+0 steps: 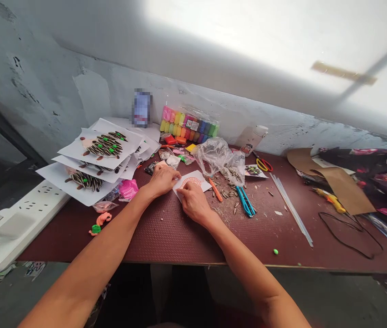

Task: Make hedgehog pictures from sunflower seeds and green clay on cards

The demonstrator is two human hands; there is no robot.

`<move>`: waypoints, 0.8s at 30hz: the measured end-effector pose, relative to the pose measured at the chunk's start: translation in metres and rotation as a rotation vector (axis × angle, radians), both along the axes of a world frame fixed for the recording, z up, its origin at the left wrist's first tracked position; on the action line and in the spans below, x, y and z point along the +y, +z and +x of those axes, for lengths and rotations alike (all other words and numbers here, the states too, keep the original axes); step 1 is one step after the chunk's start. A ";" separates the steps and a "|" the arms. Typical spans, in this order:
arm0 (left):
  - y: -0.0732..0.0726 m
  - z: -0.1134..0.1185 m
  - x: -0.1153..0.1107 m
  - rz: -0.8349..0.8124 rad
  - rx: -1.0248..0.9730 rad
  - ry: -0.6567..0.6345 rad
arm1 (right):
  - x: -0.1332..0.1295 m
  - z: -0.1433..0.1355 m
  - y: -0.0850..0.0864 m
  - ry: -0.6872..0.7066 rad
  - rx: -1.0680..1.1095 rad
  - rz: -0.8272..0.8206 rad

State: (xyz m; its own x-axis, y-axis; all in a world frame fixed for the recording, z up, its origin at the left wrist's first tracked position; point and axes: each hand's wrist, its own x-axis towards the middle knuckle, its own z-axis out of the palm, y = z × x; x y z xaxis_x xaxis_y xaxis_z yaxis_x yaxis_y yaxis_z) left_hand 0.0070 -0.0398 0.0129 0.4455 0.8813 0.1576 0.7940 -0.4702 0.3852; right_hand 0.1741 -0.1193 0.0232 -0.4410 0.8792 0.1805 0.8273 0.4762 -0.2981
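Observation:
A small white card (201, 176) with an orange, scale-patterned drawing lies on the dark red tabletop in front of me. At its left edge is my left hand (162, 179), palm down, with the fingers bent and drawn together. My right hand (193, 198) rests over the card's lower part. Its index finger points left toward the left fingertips, and the other fingers are curled. Whatever is between the fingertips of either hand is hidden. Just behind my left hand shows peach-coloured clay (161, 164). An orange stick-like tool (216, 190) lies right of the card.
Stacked sheets with seed-covered hedgehog pictures (106, 148) stand left, beside a power strip (19, 223). Behind are a clay pack (190, 125) and a plastic bag (219, 155). Rightward lie sunflower seeds (227, 193), a blue utility knife (246, 201), scissors (263, 165), glue sticks (292, 209) and a glue gun (332, 200).

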 end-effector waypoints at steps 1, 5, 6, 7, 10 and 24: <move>0.000 0.000 0.000 -0.001 -0.002 -0.001 | 0.000 -0.001 0.000 -0.001 -0.002 0.002; 0.000 0.000 0.000 -0.003 -0.003 0.000 | 0.001 -0.002 0.000 0.012 0.022 -0.011; 0.001 0.000 0.000 -0.006 -0.003 0.001 | 0.001 -0.002 0.000 0.019 0.043 -0.015; 0.001 0.001 -0.001 -0.011 -0.004 0.004 | 0.001 -0.001 0.000 0.021 0.066 -0.016; 0.004 0.001 -0.002 -0.030 -0.010 0.009 | 0.002 0.003 0.003 -0.035 0.088 0.000; 0.006 0.001 -0.003 -0.022 -0.001 0.017 | -0.004 0.001 0.002 -0.042 -0.159 0.060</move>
